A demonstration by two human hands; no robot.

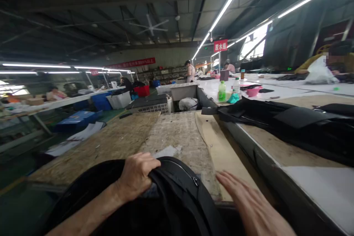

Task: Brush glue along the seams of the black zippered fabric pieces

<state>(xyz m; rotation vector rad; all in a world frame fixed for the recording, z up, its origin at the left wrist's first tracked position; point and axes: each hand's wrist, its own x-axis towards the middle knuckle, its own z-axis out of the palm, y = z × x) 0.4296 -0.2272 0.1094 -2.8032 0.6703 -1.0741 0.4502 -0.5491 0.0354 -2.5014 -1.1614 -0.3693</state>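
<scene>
A black fabric bag (pixel 179 191) with a curved zipper and a metal zipper pull (pixel 195 181) lies at the bottom middle of the head view, over the near edge of a worn wooden board (pixel 177 129). My left hand (pixel 137 177) is closed around a fold of its black cloth. To the right of the bag, my right hand (pixel 250 204) is open with its fingers stretched out flat, holding nothing. It hovers by a pale plywood strip (pixel 221 147); whether it touches anything cannot be told. The bag's lower part is cut off by the frame.
On the right table lie black fabric pieces (pixel 287 121), with a green bottle (pixel 222 91) and a pink basin (pixel 253 91) behind. Plastic crates (pixel 155 108) stand beyond the board. Blue bins (pixel 74 118) sit at left. A person (pixel 309 62) sits at far right.
</scene>
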